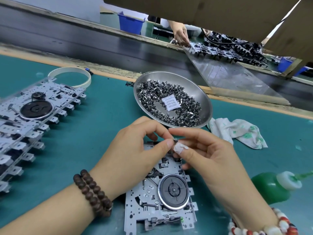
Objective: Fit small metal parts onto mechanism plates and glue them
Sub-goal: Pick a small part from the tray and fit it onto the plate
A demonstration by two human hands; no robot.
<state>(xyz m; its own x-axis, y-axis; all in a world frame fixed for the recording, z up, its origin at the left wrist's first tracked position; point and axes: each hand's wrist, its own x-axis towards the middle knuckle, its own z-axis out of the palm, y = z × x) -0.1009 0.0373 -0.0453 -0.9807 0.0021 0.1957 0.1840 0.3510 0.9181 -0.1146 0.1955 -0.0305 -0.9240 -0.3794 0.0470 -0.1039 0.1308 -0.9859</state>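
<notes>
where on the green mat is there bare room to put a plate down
Bare mat lies between the row of mechanism plates and the metal dish. Less shows right of the cloth. It is crowded at the hands, left and right, over the plate beside the green bottle.

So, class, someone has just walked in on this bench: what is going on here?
A person is assembling mechanism plates. Both hands are raised above the mechanism plate lying on the green mat: the left hand and right hand together pinch one small metal part between their fingertips. The supply of parts sits in the steel dish just beyond. The green glue bottle lies untouched to the right, and a row of plates waits on the left.
</notes>
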